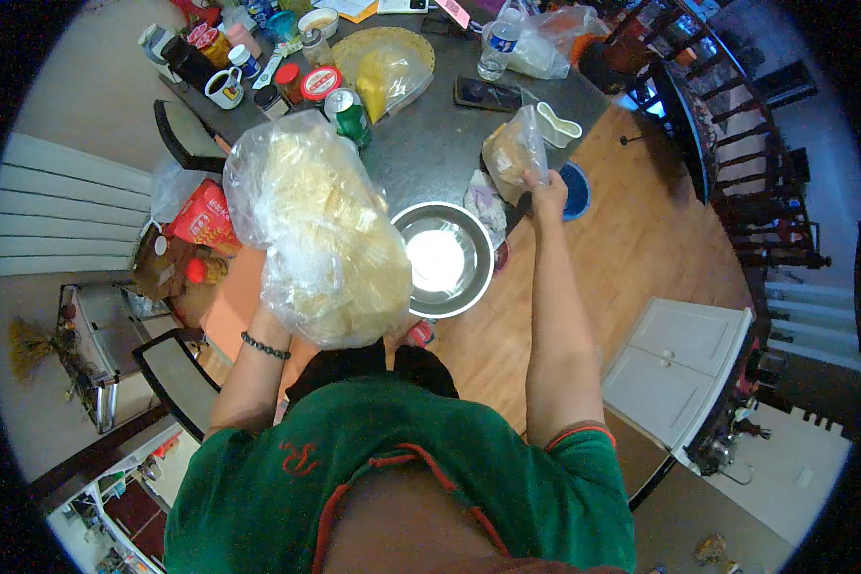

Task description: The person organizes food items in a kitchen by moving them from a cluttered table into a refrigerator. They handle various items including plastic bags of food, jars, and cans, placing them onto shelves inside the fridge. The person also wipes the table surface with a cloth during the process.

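A large clear plastic bag (320, 230) full of pale yellow, flat-looking pieces is held up on the left, in front of the table. My left hand (272, 323) supports it from below; the bag covers the fingers. At the table's right corner, my right hand (547, 199) is closed on the edge of a smaller clear plastic bag (513, 151) with tan contents I cannot make out. Between the two bags, a shiny steel bowl (475, 247) sits at the table's near edge. A crumpled whitish cloth (486, 206) lies beside the bowl, close to the smaller bag.
Jars, a white mug (224, 89) and a green can (346, 117) crowd the dark table's left side. Farther back are a woven mat (407, 48), a phone (488, 94) and a water bottle (496, 53). A blue bin (576, 189) stands below the right edge.
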Available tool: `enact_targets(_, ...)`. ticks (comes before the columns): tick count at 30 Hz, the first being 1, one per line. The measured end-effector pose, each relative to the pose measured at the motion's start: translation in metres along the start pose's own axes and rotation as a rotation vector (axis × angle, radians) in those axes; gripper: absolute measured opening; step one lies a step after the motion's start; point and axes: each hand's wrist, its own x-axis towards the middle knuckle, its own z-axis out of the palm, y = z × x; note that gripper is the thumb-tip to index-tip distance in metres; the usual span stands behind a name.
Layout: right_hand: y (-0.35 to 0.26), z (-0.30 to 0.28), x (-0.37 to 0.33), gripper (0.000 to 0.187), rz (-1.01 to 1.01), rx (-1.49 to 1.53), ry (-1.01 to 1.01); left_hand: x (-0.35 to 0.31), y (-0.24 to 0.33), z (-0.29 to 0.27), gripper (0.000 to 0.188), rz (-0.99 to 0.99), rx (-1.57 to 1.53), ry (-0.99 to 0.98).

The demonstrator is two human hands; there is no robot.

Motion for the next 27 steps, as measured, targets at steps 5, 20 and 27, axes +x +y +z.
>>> enact_targets(5, 0.037, -0.009, 0.020, 0.015, 0.018, 0.697, -0.007, -0.009, 0.000, 0.008, 0.064, -0.055, 0.183, 0.054)
enact_targets(20, -0.130, -0.188, -0.259, 0.019, -0.257, 0.638, 0.645, 0.019, 0.000, 0.081, 0.038, -0.522, 0.044, -0.493)
enact_targets(27, -0.164, -0.151, -0.419, 0.018, -0.250, 0.448, 1.111, 0.045, -0.024, 0.075, 0.038, -0.966, 0.018, -0.702)
